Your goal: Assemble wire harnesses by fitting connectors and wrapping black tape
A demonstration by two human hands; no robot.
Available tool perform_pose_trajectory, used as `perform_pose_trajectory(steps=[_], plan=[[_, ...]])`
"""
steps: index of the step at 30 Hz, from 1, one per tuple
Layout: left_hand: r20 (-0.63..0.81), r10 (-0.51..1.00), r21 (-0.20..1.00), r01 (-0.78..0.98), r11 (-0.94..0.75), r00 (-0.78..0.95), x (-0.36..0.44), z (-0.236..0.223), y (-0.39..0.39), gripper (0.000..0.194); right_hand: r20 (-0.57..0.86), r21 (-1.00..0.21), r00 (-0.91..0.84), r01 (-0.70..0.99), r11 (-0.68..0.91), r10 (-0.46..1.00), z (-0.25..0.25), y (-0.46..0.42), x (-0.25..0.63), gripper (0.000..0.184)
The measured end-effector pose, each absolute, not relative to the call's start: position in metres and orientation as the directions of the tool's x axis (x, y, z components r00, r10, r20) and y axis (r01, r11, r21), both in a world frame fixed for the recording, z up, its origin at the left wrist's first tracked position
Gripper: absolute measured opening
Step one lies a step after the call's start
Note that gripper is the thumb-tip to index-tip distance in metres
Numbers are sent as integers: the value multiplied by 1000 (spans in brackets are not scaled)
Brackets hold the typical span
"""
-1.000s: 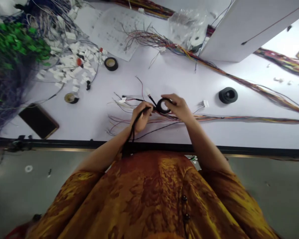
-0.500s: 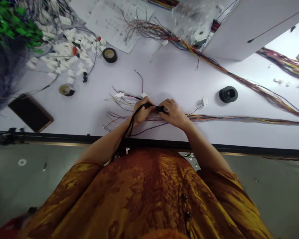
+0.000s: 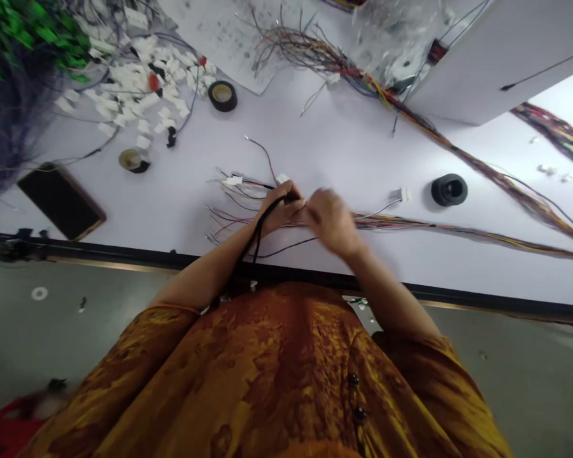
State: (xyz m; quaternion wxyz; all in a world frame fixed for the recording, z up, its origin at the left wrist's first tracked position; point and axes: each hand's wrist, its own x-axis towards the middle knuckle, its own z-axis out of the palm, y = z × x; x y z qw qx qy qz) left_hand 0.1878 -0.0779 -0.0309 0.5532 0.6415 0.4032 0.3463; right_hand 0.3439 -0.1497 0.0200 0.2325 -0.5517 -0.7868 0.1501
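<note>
My left hand (image 3: 281, 207) grips a thin black wire bundle (image 3: 256, 245) near its end, and the bundle hangs down towards my lap. My right hand (image 3: 332, 222) is motion-blurred and sits against the left, its fingers close to the same bundle. The roll of black tape is hidden at this moment. Loose coloured wire ends (image 3: 229, 216) fan out on the white table (image 3: 315, 143) just left of my hands, and a multicoloured wire harness (image 3: 439, 230) runs off to the right.
Rolls of black tape (image 3: 222, 96) (image 3: 449, 189) and a nearly spent roll (image 3: 134, 161) lie around. A phone (image 3: 61, 201) lies at left, beside a heap of white connectors (image 3: 138, 95). A white board (image 3: 501, 57) stands far right. The table's black front edge (image 3: 172, 270) is near me.
My right hand has moved right, away from the left, and blurs with motion. The tape roll held between my hands earlier no longer shows. The view has shifted slightly.
</note>
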Motion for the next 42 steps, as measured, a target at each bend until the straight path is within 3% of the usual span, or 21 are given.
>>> perform_pose_trajectory(steps=[2, 4, 6, 9, 12, 15, 19, 23, 26, 30, 32, 37, 42], plan=[[-9, 865, 995, 90, -42, 502, 179, -29, -78, 22, 213, -458, -36, 879, 133, 976, 8, -126, 380, 28], [-27, 827, 998, 60, -8, 562, 171, -26, -80, 26, 245, -454, 31, 887, 86, 969, 2, -108, 404, 33], [-40, 804, 997, 76, -7, 594, 164, -22, -81, 29, 247, -550, -25, 819, 161, 969, 0, -102, 406, 27], [54, 810, 990, 75, -120, 584, 158, -18, -78, 23, 167, -788, -196, 562, 250, 966, 0, -107, 383, 22], [150, 813, 967, 87, -238, 562, 156, -15, -71, 16, 128, -886, -265, 402, 230, 956, -4, -116, 365, 17], [90, 821, 974, 123, -192, 564, 159, -10, -63, 16, 175, -853, -221, 453, 260, 959, -7, -119, 358, 15], [67, 809, 977, 126, -172, 583, 163, 5, -51, 19, 239, -708, -151, 649, 278, 959, -5, -116, 348, 13], [143, 804, 922, 219, -320, 577, 160, 13, -49, 20, 217, -770, 19, 617, 159, 976, 0, -108, 343, 23], [220, 749, 775, 354, -523, 625, 164, 6, -58, 21, 204, -844, 138, 526, 103, 969, 3, -103, 346, 33], [76, 738, 558, 584, -589, 671, 179, -3, -68, 47, 138, -921, 196, 386, 53, 971, 5, -98, 350, 37], [11, 765, 512, 653, -558, 644, 183, -2, -69, 53, 58, -947, 216, 322, -15, 975, 6, -97, 351, 37], [-79, 757, 521, 674, -524, 649, 180, 4, -69, 51, -161, -972, 222, 135, -193, 962, 10, -95, 353, 41], [-174, 765, 398, 755, -522, 620, 188, 8, -70, 39, -218, -968, 193, 79, -236, 957, 14, -98, 352, 42]])
